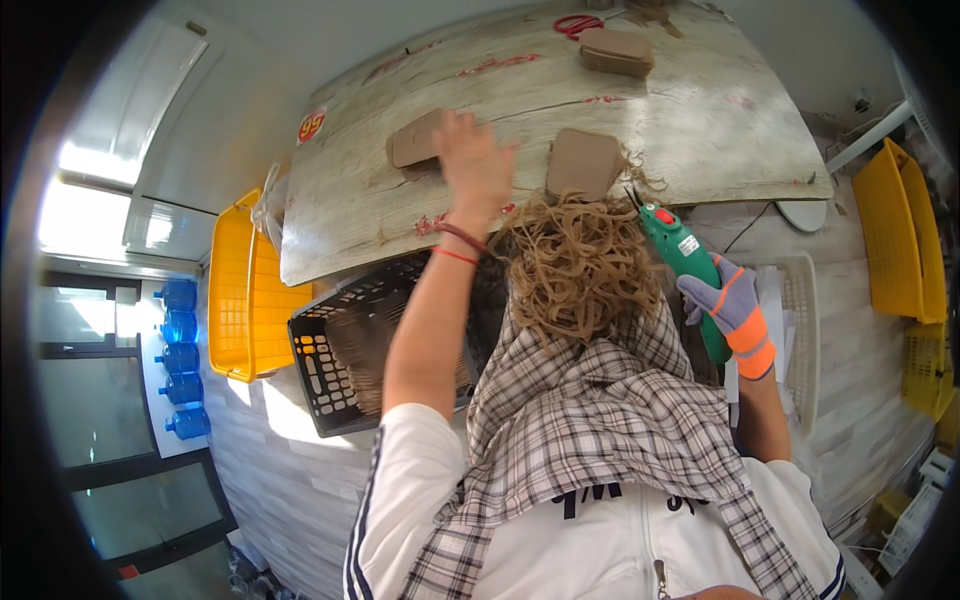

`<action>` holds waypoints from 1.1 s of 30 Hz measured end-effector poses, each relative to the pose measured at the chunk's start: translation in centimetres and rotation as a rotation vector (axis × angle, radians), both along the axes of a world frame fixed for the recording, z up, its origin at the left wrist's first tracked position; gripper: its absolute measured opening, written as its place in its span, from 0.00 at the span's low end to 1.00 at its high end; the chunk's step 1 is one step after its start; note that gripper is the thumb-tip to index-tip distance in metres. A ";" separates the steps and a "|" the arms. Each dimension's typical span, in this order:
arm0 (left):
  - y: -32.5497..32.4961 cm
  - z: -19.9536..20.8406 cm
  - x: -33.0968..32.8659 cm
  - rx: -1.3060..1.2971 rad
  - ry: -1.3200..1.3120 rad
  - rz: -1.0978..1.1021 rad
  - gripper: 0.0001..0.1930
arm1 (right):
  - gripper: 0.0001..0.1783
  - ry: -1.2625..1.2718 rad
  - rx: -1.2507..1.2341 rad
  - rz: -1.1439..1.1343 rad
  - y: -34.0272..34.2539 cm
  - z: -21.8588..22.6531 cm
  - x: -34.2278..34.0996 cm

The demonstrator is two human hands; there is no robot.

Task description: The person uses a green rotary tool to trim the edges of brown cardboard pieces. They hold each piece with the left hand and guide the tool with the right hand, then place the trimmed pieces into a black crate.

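Note:
My left hand [474,160], bare with a red bracelet at the wrist, hovers over the table at the right end of a brown stack of flat rounded pieces [413,140]. Its slightly blurred fingers are stretched out and apart; whether they touch the stack I cannot tell. In an orange and grey glove, my right hand [738,310] grips green electric scissors [682,250], their tip pointing at the table edge. Between my hands lies another brown flat piece [583,163], with a heap of curly brown trimmings [580,265] on my checked apron [600,400].
Farther back on the table [350,190] are a third brown stack [617,52] and red-handled scissors [578,25]. A black crate [315,385] of brown pieces stands under my left arm. Yellow crates [250,290] flank the table, and a white basket [805,340] stands right.

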State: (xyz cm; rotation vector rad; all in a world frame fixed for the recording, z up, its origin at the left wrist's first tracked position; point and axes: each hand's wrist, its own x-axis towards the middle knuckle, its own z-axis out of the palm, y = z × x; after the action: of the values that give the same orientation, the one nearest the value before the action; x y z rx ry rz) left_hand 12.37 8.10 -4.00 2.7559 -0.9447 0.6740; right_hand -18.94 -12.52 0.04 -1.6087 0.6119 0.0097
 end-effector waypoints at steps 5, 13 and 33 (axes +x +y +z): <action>-5.2 -2.4 -7.2 -0.013 0.380 0.101 0.35 | 0.22 -0.028 -0.065 -0.004 -0.2 -0.6 -0.8; -5.6 -3.7 -8.0 -0.354 0.216 -0.057 0.24 | 0.24 -0.019 -0.108 -0.056 -0.1 -0.8 -1.2; -7.2 5.0 -12.5 -2.253 1.493 -0.524 0.20 | 0.26 -0.213 0.043 -0.090 2.3 2.6 0.9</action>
State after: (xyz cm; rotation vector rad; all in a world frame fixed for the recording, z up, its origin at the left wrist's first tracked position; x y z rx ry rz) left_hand -0.17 0.90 1.00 0.3599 -0.0238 -0.4189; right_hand -18.09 -10.27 2.63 -1.5153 0.5140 -0.2112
